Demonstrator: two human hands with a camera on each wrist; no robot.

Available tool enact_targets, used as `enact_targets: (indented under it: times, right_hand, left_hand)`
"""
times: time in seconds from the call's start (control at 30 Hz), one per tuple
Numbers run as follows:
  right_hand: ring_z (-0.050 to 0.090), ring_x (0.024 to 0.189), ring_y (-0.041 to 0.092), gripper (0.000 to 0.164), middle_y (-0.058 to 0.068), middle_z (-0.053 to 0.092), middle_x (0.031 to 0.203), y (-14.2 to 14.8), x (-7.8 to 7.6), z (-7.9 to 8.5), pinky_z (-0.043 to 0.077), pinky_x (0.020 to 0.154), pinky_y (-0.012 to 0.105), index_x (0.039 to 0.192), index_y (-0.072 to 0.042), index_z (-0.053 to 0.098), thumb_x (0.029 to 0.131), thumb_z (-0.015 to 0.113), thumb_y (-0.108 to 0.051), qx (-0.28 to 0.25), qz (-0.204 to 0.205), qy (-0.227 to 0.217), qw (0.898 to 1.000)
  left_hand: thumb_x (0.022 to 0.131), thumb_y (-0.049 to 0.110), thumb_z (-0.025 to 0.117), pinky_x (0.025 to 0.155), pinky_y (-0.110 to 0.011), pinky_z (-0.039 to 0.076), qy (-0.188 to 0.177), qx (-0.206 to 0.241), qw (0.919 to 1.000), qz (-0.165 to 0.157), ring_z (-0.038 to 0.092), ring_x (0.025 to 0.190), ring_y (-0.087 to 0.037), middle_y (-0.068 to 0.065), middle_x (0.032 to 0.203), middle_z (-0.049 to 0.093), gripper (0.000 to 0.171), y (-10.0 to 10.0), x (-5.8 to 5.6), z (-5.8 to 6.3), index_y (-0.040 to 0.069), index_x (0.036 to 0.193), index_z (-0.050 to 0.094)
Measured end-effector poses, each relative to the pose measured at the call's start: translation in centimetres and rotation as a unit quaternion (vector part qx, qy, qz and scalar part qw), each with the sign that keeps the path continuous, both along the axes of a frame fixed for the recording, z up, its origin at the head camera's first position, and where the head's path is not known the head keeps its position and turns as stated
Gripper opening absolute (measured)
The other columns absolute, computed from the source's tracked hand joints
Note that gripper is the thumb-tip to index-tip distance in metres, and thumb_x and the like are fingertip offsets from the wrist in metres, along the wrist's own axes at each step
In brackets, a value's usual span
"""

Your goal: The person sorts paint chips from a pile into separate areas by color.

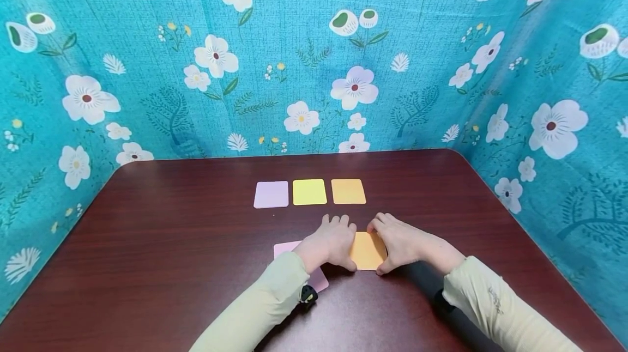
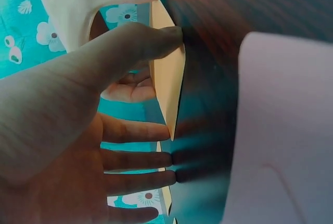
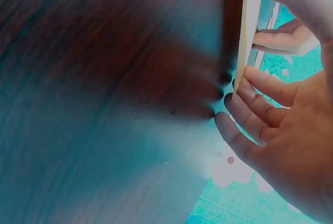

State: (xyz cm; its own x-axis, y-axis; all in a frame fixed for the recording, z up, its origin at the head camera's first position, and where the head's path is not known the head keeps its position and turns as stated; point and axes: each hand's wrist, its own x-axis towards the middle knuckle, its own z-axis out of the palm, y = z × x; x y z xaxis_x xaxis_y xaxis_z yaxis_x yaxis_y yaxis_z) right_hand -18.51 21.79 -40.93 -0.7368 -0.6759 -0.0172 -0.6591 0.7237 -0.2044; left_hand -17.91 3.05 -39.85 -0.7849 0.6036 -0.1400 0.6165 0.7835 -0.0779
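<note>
An orange square sheet of paper [image 1: 368, 251] lies between my two hands near the front of the table. My left hand [image 1: 331, 242] is at its left side, thumb by the near corner and forefinger by the far one. In the left wrist view the left fingers [image 2: 138, 160] stretch out straight and spread. My right hand [image 1: 404, 242] holds the right side, its thumb at the near corner and bent fingers [image 3: 250, 114] around the far one. Under my left forearm a pink square sheet [image 1: 319, 280] lies slanted, partly hidden by the wrist.
Farther back, a lilac square [image 1: 271, 194], a yellow square [image 1: 309, 192] and a second orange square [image 1: 348, 192] lie in a row. The dark wooden table [image 1: 162, 243] is bordered at the back and sides by a blue flowered cloth [image 1: 294, 68].
</note>
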Motion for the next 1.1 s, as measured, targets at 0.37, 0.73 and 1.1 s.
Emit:
enact_targets:
  times: [0.37,0.73,1.1]
  right_hand:
    - [0.040,0.089,0.013,0.071,0.001,0.046,0.100,0.2,-1.2,0.4,0.042,0.074,0.027,0.108,-0.004,0.050,0.053,0.081,-0.037,-0.033,-0.008,-0.011,0.999]
    - [0.042,0.093,0.017,0.071,0.005,0.047,0.104,0.1,-3.8,0.5,0.044,0.077,0.031,0.110,-0.003,0.050,0.056,0.080,-0.038,-0.034,-0.029,0.005,0.999]
    - [0.044,0.095,0.022,0.075,0.011,0.047,0.110,-0.8,-6.8,0.1,0.044,0.082,0.036,0.114,0.001,0.049,0.056,0.079,-0.036,-0.027,-0.052,0.027,0.998]
  left_hand:
    - [0.062,0.056,0.071,0.079,-0.034,0.040,-0.014,0.013,0.9997,-0.017,0.050,0.092,-0.018,-0.001,0.099,0.049,0.068,-0.4,-1.1,0.6,0.010,0.107,0.050]
    - [0.065,0.048,0.071,0.083,-0.037,0.042,0.004,0.043,0.9990,-0.007,0.050,0.096,-0.022,-0.002,0.104,0.050,0.065,-0.6,-4.1,0.0,0.008,0.113,0.051]
    - [0.069,0.041,0.070,0.088,-0.037,0.040,0.010,0.061,0.9979,0.019,0.048,0.104,-0.024,-0.007,0.117,0.049,0.072,-0.9,-6.4,-0.1,0.004,0.125,0.045]
